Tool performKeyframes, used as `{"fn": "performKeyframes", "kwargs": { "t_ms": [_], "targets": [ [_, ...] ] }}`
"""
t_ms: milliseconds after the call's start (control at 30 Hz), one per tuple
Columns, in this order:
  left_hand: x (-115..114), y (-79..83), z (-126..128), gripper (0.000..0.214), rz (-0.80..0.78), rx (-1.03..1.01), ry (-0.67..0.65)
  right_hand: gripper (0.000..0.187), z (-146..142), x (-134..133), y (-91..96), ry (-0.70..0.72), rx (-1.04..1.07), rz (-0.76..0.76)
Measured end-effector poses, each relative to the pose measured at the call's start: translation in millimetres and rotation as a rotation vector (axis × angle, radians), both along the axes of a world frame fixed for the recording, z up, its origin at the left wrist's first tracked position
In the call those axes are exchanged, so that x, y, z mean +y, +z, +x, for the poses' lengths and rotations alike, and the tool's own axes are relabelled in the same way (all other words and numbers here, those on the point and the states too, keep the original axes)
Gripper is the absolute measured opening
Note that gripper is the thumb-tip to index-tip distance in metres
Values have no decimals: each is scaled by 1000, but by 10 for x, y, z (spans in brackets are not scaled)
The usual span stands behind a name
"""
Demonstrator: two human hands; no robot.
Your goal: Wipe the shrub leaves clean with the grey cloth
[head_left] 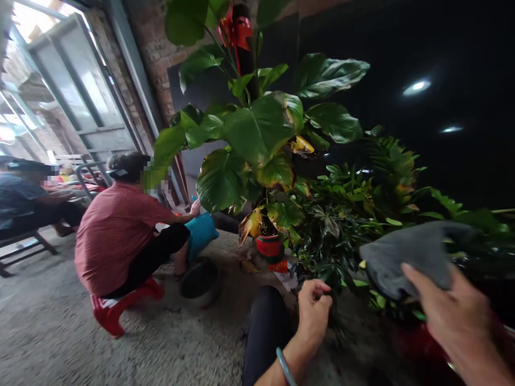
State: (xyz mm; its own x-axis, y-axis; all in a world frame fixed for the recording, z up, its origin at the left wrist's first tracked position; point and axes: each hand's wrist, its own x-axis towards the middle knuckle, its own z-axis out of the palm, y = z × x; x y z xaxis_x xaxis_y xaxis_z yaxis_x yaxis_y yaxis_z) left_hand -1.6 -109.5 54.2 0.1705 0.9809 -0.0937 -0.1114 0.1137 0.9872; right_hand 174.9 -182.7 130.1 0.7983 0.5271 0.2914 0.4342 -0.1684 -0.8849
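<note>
My right hand (454,305) grips a grey cloth (410,254), which spreads out over the low green foliage on the right. Motion blurs the fingers a little, but the thumb presses on the cloth. Just left of it, my left hand (315,308) is raised in front of a bushy plant (330,230), its fingers curled together. Whether anything small is between those fingers cannot be made out. Farther back stands a tall plant with large leaves (259,128), some browned and yellowed at the edges, in a red pot (269,246).
On the left a person in a red shirt (116,230) sits on a low red stool (120,311), holding a teal thing (201,234). A dark bucket (199,284) stands on the concrete floor. Another person (28,198) sits farther left. A dark glossy panel (442,107) rises behind the plants.
</note>
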Motion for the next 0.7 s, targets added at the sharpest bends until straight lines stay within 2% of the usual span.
{"fn": "performKeyframes", "kwargs": {
  "t_ms": [33, 100, 167, 233, 267, 333, 400, 467, 500, 567, 633, 700],
  "targets": [
    [88, 17, 19, 17, 34, 33, 53, 50, -101, 76, 8, 29, 15, -50],
    [237, 68, 59, 17, 61, 121, 88, 43, -319, 80, -74, 214, 62, -154],
    [344, 106, 97, 15, 25, 184, 51, 37, -470, -107, -177, 376, 116, -256],
    [398, 106, 128, 14, -69, 132, -49, 34, -502, -364, -162, 406, 157, -313],
    [404, 90, 141, 13, -130, 66, -113, 34, -479, -464, -91, 372, 163, -318],
    [387, 42, 162, 12, -234, -75, -236, 41, -393, -524, 140, 210, 111, -288],
    [353, -14, 176, 19, -277, -182, -317, 55, -314, -385, 367, -9, -7, -265],
    [331, -65, 183, 20, -302, -231, -344, 66, -286, -134, 441, -96, -129, -232],
    [331, -89, 186, 16, -339, -229, -326, 66, -296, -13, 400, -54, -168, -224],
    [353, -138, 191, 5, -432, -184, -225, 57, -350, 134, 196, 138, -189, -236],
    [392, -189, 202, 7, -500, -135, -107, 43, -421, 108, -40, 325, -122, -290],
    [424, -240, 221, 13, -525, -120, -36, 37, -470, -51, -135, 371, -8, -316]
  ]
}}
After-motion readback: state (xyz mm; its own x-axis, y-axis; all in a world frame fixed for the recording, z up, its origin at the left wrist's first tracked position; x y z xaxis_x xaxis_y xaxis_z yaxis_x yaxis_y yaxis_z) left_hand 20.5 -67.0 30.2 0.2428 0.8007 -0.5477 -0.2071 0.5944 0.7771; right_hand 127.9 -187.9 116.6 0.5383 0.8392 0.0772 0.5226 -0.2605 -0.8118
